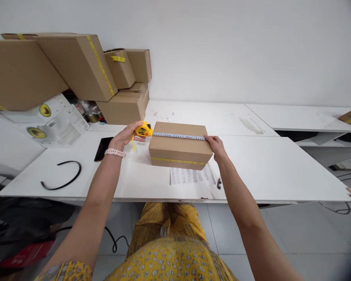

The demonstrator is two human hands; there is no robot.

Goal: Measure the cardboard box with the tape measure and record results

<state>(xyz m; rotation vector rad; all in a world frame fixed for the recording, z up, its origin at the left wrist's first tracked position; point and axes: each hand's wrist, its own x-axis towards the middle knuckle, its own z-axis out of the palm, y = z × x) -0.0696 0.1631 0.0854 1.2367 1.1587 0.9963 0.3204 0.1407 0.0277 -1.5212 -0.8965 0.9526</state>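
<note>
A closed cardboard box (179, 150) with a yellow strip along its front side sits on the white table. My left hand (128, 134) is closed around a yellow tape measure (144, 129) just off the box's left edge, and a yellow strap dangles below the case. The white blade of the tape stretches across the box's top to the right edge. There my right hand (215, 146) pinches the blade's end against the box. Partly under the box lies a printed sheet (187, 177) with rows of small marks.
Cardboard boxes (76, 64) are stacked at the back left, beside a white carton (51, 123) with avocado pictures. A black curved band (79, 171) and a dark flat device (102, 149) lie on the table's left. A small black object (219, 183) is near the front edge.
</note>
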